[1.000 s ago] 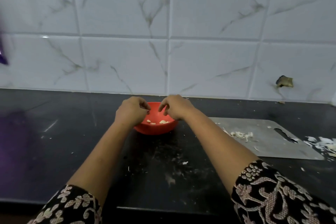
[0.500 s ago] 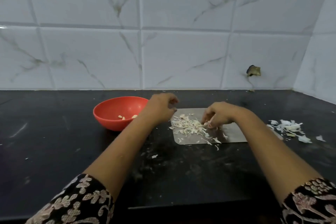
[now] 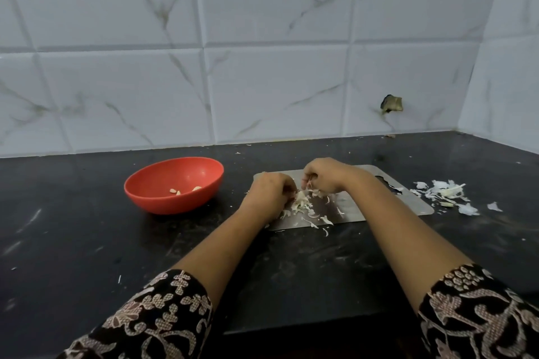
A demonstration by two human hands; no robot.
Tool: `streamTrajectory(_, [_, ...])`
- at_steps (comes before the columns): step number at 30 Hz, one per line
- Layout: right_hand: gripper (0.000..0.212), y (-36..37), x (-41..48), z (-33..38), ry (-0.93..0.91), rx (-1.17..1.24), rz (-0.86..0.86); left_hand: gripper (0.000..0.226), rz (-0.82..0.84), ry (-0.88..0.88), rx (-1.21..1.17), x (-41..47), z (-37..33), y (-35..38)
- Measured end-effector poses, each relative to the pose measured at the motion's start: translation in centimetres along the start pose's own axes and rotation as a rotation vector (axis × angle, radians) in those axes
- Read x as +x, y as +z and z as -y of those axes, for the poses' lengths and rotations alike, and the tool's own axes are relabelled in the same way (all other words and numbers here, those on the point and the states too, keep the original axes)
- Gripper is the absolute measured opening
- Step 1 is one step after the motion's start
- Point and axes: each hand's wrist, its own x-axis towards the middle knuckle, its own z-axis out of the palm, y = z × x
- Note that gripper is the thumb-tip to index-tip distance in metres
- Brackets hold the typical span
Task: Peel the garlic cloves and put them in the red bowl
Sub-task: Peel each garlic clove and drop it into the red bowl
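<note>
Over the steel board (image 3: pixel 388 207), I see the left hand (image 3: pixel 269 194) and right hand (image 3: pixel 326 176) close together, fingers curled into the garlic pile (image 3: pixel 302 201) (whether either pinches a clove, I cannot tell). Left of the board sits the red bowl (image 3: pixel 151 198), holding peeled cloves (image 3: pixel 175 191).

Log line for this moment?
phase: peeling | left hand: curled beside garlic, grip unclear | right hand: pinching garlic over board | red bowl: few peeled cloves inside
</note>
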Motion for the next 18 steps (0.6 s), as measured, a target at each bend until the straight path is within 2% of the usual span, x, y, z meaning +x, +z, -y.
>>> streamTrajectory(3, [0.045,-0.1,-0.5,-0.1,-0.048,0.141,-0.049,0.024,-0.04,0.016,-0.068,0.3,0.2,-0.2])
streamTrajectory(7, [0.031,0.3,-1.0,-0.5,-0.042,0.266,-0.125,0.015,-0.061,-0.025,-0.163,1.2,1.1,-1.1])
streamTrajectory(10, [0.019,0.3,-1.3,-0.4,-0.057,0.295,-0.054,0.029,-0.095,-0.103,-0.049,2.3,2.2,-1.1])
streamTrajectory(12, [0.017,0.6,-1.2,0.0,-0.05,0.289,-0.003,0.042,0.04,-0.133,0.104,2.4,2.5,-0.6])
streamTrajectory(14, [0.014,0.8,-1.0,0.2,-0.037,0.25,-0.006,0.041,0.118,-0.122,0.15,2.4,2.6,0.1])
streamTrajectory(18, [0.01,0.9,-0.9,0.7,-0.039,0.195,-0.007,0.026,-0.012,-0.078,0.099,2.2,2.3,0.2])
